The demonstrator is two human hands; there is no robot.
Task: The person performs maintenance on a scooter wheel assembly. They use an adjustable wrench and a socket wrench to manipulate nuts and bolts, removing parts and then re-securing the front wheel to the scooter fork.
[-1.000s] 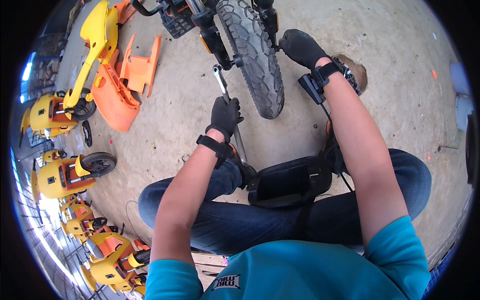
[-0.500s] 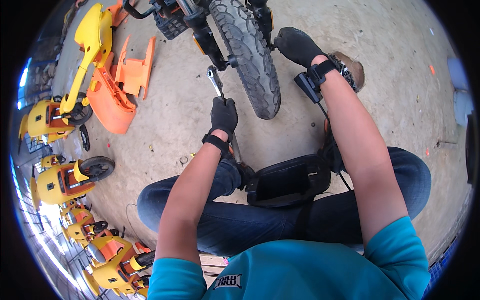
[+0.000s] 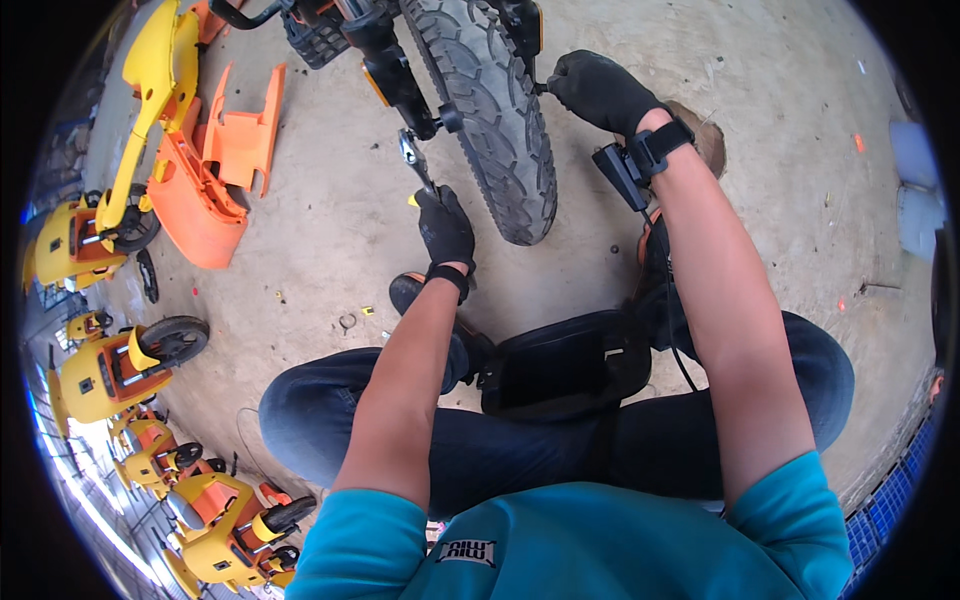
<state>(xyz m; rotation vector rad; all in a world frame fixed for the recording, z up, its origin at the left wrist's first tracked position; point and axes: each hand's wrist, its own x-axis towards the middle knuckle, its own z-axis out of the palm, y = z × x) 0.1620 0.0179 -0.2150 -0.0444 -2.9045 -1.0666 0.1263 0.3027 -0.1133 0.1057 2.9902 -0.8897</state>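
Note:
My left hand (image 3: 445,228), in a black glove, is closed around a shiny ratchet wrench (image 3: 410,155). The wrench's head points up toward the left end of the front axle, just short of the fork leg (image 3: 398,80); a small gap shows between them. Between my hands stands a knobbly black tyre (image 3: 490,130) on a front wheel. My right hand (image 3: 600,92), gloved as well, is closed at the right end of the axle. Whatever its fingers grip there is hidden. A black device (image 3: 620,175) is strapped to my right wrist.
Orange body panels (image 3: 195,195) and a yellow panel (image 3: 150,85) lie on the concrete at the left. Yellow scooters (image 3: 105,375) line the left side. Between my feet is a black open tray-like part (image 3: 560,365). Pale blue containers (image 3: 915,185) stand far right.
My left hand has turned, tilting the wrench; its handle end below the fist no longer shows. The right hand stays at the axle. The whole view has shifted slightly.

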